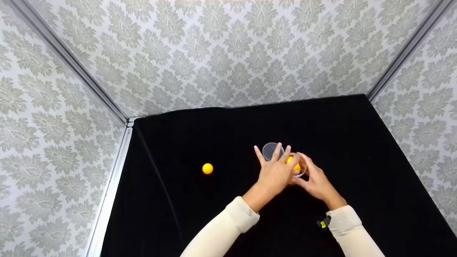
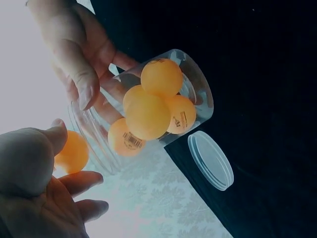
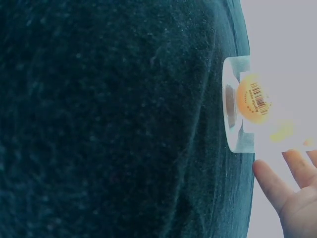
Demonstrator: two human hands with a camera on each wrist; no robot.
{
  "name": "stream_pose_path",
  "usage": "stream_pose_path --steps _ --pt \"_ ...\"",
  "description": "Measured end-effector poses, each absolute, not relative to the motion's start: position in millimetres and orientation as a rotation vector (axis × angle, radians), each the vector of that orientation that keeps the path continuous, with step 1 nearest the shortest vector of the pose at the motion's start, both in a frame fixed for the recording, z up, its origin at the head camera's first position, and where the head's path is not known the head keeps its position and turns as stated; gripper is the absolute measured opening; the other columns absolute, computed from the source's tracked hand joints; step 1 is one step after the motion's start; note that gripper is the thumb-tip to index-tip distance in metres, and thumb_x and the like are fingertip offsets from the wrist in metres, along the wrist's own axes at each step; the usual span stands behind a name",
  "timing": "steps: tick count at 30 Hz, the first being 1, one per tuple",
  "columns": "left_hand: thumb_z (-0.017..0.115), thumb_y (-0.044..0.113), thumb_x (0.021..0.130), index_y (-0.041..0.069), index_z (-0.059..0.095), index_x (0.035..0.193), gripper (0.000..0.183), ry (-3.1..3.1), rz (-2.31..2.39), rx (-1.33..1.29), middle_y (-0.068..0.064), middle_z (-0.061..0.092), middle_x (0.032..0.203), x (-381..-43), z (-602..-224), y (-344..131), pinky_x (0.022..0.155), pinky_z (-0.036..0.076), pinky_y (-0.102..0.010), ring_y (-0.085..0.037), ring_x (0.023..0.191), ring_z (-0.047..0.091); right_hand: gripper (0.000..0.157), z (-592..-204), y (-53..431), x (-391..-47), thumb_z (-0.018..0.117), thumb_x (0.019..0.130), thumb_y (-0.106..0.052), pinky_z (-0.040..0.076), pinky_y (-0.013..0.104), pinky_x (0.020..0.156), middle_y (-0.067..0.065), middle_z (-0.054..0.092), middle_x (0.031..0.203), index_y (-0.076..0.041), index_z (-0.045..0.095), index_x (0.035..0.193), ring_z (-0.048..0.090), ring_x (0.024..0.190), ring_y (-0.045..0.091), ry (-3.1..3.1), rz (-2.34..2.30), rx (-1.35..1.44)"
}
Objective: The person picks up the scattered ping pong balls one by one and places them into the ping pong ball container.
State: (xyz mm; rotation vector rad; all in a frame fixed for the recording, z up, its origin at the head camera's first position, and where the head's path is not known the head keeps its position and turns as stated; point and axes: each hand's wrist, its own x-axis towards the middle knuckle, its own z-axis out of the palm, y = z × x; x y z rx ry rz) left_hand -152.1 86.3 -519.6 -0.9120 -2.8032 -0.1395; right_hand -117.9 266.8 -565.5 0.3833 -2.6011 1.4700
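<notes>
A clear plastic jar (image 2: 202,99) stands on the black cloth with several orange ping-pong balls (image 2: 148,116) inside. My right hand (image 1: 319,182) holds the jar from the right side, thumb and fingers around its wall near the mouth. At that mouth, my left hand (image 1: 275,175) pinches another orange ping-pong ball (image 2: 74,152) between thumb and finger, its other fingers spread. The jar's round, translucent lid (image 2: 210,159) lies on the cloth beside it, partly behind the left fingers in the head view. In the right wrist view, a printed ball (image 3: 253,99) shows through the jar wall.
A single orange ping-pong ball (image 1: 207,168) lies on the black cloth (image 1: 214,135), left of the hands. Patterned wall panels (image 1: 221,53) stand behind and at both sides, with a metal frame rail (image 1: 110,189) along the left edge.
</notes>
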Motion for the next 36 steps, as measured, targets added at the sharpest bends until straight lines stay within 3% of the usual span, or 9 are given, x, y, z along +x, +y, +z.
stream_pose_path --steps 8,17,27,36 --pt "0.054 0.059 0.097 0.040 0.048 0.146 0.053 -2.827 -0.136 -0.924 0.000 0.047 0.160 -151 -524 86 0.103 0.011 -0.090 -0.030 0.153 0.035 0.090 -586 275 -126 0.083 0.084 -0.010 0.051 0.057 0.101 0.023 0.045 0.156 0.000 0.032 0.157 0.053 0.134 0.038 -2.633 1.437 0.373" --pt "0.053 0.059 0.097 0.041 0.045 0.152 0.058 -2.858 -0.144 -0.906 -0.001 0.044 0.161 -152 -525 85 0.104 0.010 -0.090 -0.029 0.154 0.033 0.091 -601 282 -133 0.085 0.084 -0.020 0.051 0.051 0.104 0.012 0.045 0.157 -0.015 0.033 0.159 0.053 0.136 0.029 -2.627 1.451 0.393" --pt "0.052 0.061 0.096 0.042 0.039 0.155 0.063 -2.891 -0.132 -0.892 -0.004 0.040 0.164 -151 -522 85 0.105 0.009 -0.089 -0.027 0.156 0.029 0.091 -598 282 -131 0.084 0.085 -0.024 0.052 0.049 0.103 0.017 0.045 0.157 -0.010 0.032 0.159 0.053 0.136 0.032 -2.636 1.450 0.396" --pt "0.050 0.063 0.096 0.042 0.038 0.155 0.063 -2.907 -0.129 -0.878 -0.005 0.038 0.165 -151 -522 82 0.105 0.008 -0.089 -0.027 0.156 0.028 0.091 -600 281 -130 0.085 0.084 -0.024 0.054 0.051 0.099 0.013 0.047 0.156 -0.015 0.033 0.159 0.055 0.135 0.033 -2.626 1.427 0.394"
